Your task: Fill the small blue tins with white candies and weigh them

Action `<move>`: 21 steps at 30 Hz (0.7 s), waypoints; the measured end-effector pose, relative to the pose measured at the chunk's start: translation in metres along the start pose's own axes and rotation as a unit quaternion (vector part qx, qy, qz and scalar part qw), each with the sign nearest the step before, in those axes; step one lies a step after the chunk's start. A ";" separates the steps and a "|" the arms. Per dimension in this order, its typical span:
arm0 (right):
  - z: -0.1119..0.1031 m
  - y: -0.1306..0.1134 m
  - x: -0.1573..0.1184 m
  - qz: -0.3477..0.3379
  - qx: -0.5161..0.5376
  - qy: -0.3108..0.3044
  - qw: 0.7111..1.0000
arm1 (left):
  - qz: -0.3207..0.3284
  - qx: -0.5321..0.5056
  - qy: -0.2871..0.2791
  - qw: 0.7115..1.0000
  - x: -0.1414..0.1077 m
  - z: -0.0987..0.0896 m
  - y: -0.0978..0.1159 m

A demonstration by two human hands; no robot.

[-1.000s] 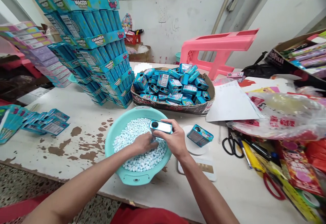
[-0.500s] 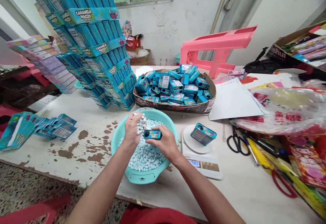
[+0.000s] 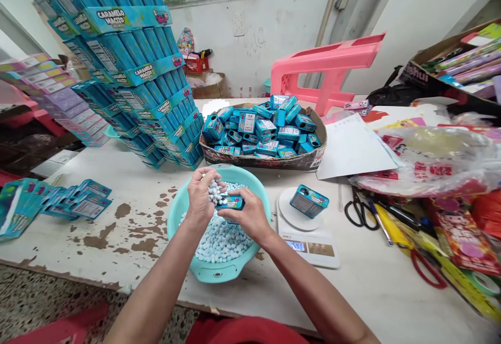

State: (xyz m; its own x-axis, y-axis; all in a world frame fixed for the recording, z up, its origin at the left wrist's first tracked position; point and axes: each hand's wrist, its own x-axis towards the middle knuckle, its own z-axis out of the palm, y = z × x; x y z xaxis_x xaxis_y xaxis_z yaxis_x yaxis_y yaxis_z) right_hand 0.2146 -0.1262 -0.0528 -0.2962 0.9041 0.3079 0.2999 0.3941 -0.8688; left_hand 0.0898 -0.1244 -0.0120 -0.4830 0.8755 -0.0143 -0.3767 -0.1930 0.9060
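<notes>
My left hand (image 3: 200, 195) is cupped around a handful of small white and pale blue candies (image 3: 215, 191) above the teal basin (image 3: 214, 273). More loose candies (image 3: 224, 242) fill the basin's bottom. Gripped in my right hand (image 3: 253, 215) is a small blue candy box (image 3: 235, 201), tilted with its open end against the candies in my left palm. Its opening is partly covered by them. Right of the basin, a white digital scale (image 3: 324, 255) carries another blue box (image 3: 309, 201) with a dark hole in its top.
Behind the basin stands a cardboard tray (image 3: 258, 162) heaped with blue boxes. Tall stacks of display cartons (image 3: 146, 72) rise at left, near several loose boxes (image 3: 90, 198). Black scissors (image 3: 360, 211), pens, red-handled scissors (image 3: 428, 269) and plastic bags (image 3: 430, 161) crowd the right side.
The box in my right hand has moved left against my left palm, and candies now cover its opening. The whole view has shifted slightly.
</notes>
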 end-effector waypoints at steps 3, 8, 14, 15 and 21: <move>0.000 -0.002 -0.001 -0.015 0.009 -0.019 1.000 | 0.007 0.025 -0.002 1.000 -0.001 0.003 -0.001; -0.004 -0.004 0.001 -0.013 0.003 -0.012 1.000 | 0.018 0.017 -0.009 1.000 -0.002 0.008 0.000; -0.007 -0.003 0.006 -0.026 0.010 -0.032 0.999 | 0.048 0.009 0.003 0.999 -0.001 0.012 0.000; -0.008 -0.001 0.006 -0.021 0.011 -0.027 0.999 | 0.046 0.007 0.003 0.999 -0.001 0.012 -0.001; -0.007 0.007 0.006 -0.005 0.019 -0.017 1.000 | 0.034 0.006 -0.006 0.999 -0.003 0.012 -0.004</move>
State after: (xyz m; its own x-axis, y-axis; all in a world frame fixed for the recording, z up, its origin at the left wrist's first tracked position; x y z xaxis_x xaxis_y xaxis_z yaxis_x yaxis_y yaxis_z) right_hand 0.2211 -0.1174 -0.0541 -0.3298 0.8935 0.3047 0.2622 0.3968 -0.8797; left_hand 0.1027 -0.1212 -0.0107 -0.4984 0.8654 0.0521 -0.3330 -0.2466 0.9101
